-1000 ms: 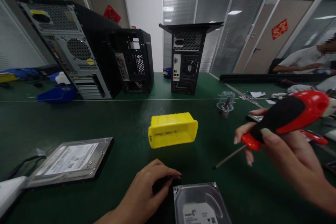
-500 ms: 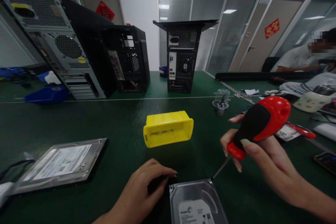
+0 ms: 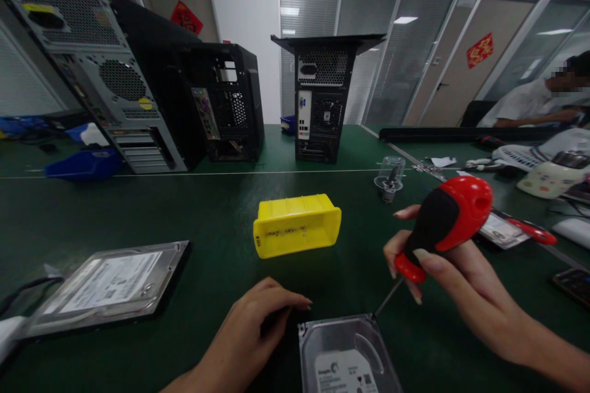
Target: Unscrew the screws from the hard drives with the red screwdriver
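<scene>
Drive (image 3: 343,344) lay label up between five and six o'clock in your view. Your right hand (image 3: 472,282) gripped the screwdriver (image 3: 437,221), its tip at the drive's one o'clock corner. Your left hand (image 3: 249,319) curled its fingers narrow near the eleven o'clock corner; whether they held anything could not be told. Bin (image 3: 295,206) sat at six o'clock.

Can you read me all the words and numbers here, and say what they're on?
"Seagate": on the label of the near hard drive; its smaller print is too blurred.
Too small or blurred to read: the label on the left hard drive, the dark marks on the yellow bin, and the red signs in the background.
</scene>
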`<state>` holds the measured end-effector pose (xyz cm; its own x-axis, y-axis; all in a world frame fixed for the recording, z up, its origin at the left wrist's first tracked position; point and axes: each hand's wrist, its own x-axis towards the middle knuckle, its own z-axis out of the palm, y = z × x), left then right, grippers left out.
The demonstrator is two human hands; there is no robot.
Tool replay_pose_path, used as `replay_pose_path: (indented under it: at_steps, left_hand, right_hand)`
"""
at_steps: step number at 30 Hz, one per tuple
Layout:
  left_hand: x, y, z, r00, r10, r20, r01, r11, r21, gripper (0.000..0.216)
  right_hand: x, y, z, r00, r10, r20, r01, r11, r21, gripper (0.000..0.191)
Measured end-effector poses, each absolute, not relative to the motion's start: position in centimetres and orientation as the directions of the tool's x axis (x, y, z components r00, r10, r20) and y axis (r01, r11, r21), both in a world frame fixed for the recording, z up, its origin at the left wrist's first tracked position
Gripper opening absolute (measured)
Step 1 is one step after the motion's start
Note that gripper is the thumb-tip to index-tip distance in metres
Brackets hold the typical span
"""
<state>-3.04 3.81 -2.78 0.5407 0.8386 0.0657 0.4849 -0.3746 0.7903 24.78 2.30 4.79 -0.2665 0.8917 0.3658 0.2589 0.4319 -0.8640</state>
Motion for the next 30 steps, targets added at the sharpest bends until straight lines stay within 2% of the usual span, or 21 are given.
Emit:
replay_pose_path:
  at_steps: [20, 30]
  left_hand:
    - [-3.24, 3.92, -3.17, 0.549, 0.830, 0.098, 0.463, -0.399, 0.791, 0.039]
    - [-3.19, 3.90, -3.18, 0.549, 0.831, 0.085, 0.467, -0.390, 0.793, 0.040]
  right_hand:
    - [24.61, 2.47, 4.77, -0.296, 0.858, 0.420, 0.211, 0.488, -0.847, 0.030]
    - [24.60, 2.32, 4.87, -0.296, 0.868, 0.399, 0.230, 0.471, -0.852, 0.031]
